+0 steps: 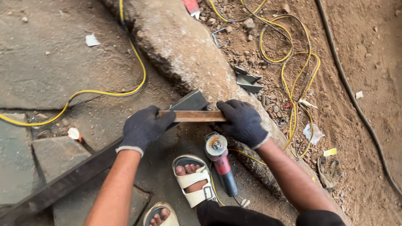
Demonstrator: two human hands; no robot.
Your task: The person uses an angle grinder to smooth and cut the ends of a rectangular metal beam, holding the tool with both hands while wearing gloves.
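Crouching over the broken concrete ground (pixel 63 71), the person is gripping a short rusty brown flat metal bar (pixel 197 116) at both ends. The left hand (pixel 144 127), in a dark knitted glove, is curling its fingers around the bar's left end; the right hand (pixel 242 121), gloved the same way, is closing over the right end. The bar is lying level across the upper end of a long dark steel square tube (pixel 83 171), which is slanting from the lower left up to the edge of a rough concrete kerb (pixel 184 46). Just below the bar, a red-handled angle grinder (pixel 220 161) is resting on the ground beside the person's foot in a white sandal (pixel 191 180). A yellow cable (pixel 125 90) is trailing across the concrete, and more yellow cable is looping over the reddish soil (pixel 360 54) to the right, near some small grey metal offcuts (pixel 248 81).
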